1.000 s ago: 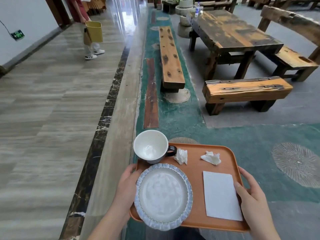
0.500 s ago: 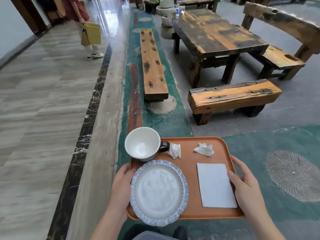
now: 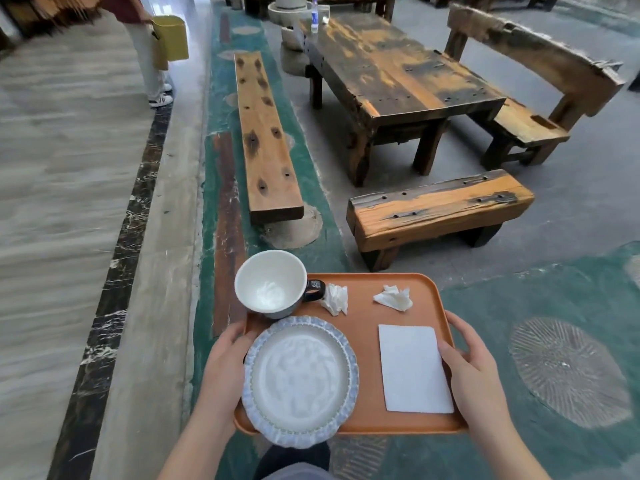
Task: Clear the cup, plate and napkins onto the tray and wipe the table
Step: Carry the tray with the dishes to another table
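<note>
I carry an orange tray [image 3: 363,341] in front of me, above the floor. My left hand [image 3: 225,362] grips its left edge and my right hand [image 3: 471,368] grips its right edge. On the tray stand a white cup [image 3: 270,282] with a dark handle at the far left and a pale plate [image 3: 299,379] with a blue ruffled rim at the near left. Two crumpled napkins [image 3: 335,298] [image 3: 394,298] lie at the far side. A flat white cloth [image 3: 414,368] lies on the right, under my right thumb.
Ahead right stands a dark wooden table [image 3: 398,77] with a bottle on its far end, a short bench [image 3: 440,209] in front and a backed bench [image 3: 533,74] behind. A long plank bench [image 3: 266,133] runs ahead. A person [image 3: 149,46] with a yellow bag stands far left.
The view has shifted so the table and benches sit further right and nearer. Both hands keep the same hold on the tray, and its load has not shifted.
</note>
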